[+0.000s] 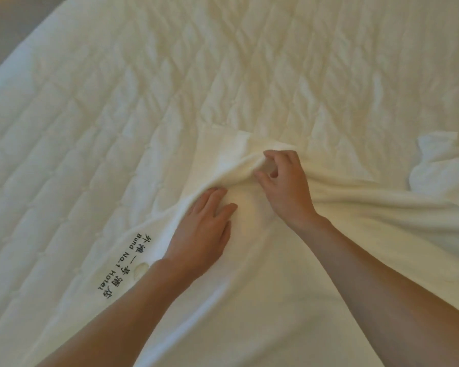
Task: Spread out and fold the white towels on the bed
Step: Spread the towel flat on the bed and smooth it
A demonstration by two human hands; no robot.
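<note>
A large white towel (pixel 263 274) lies on the quilted bed (pixel 117 102), running from the lower middle toward the right. Black hotel lettering is printed along its left edge. My left hand (pixel 202 229) rests flat on the towel, palm down, fingers pressing near a raised ridge of cloth. My right hand (pixel 284 186) is just beyond it, fingers curled and pinching a fold of the same towel. The towel bunches in long wrinkles to the right of my right wrist.
A second crumpled white towel (pixel 435 168) sits at the right edge. The bed's left edge (pixel 24 43) runs diagonally at the top left, with grey floor (pixel 0 27) beyond it. Quilted bedcover stretches far ahead.
</note>
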